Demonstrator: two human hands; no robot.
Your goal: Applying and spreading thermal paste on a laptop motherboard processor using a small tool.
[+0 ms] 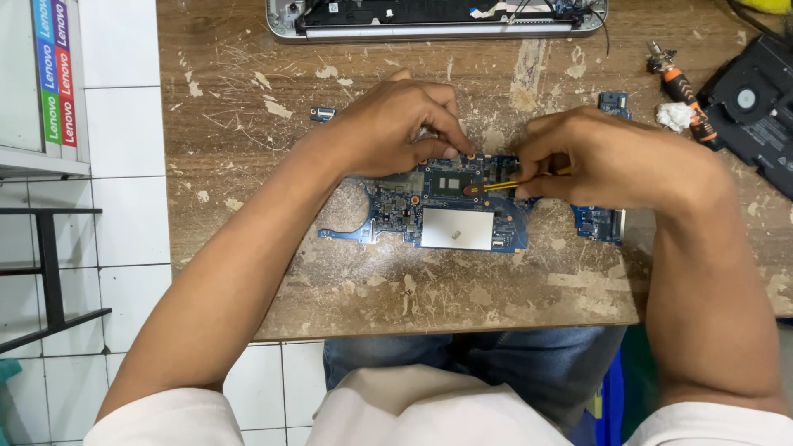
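Note:
A blue laptop motherboard (457,216) lies flat on the worn wooden table (347,281), with a silver shield plate near its front edge. My left hand (396,124) presses its fingertips on the board's far edge and steadies it. My right hand (611,157) grips a thin yellow-handled tool (516,183). Its tip touches the dark chip area in the middle of the board.
An opened silver laptop base (438,23) sits at the table's far edge. An orange-and-black screwdriver (684,95), a white wad (673,116) and a black fan assembly (752,107) lie at the right. Two small blue boards (613,102) rest nearby. White tiled floor lies left.

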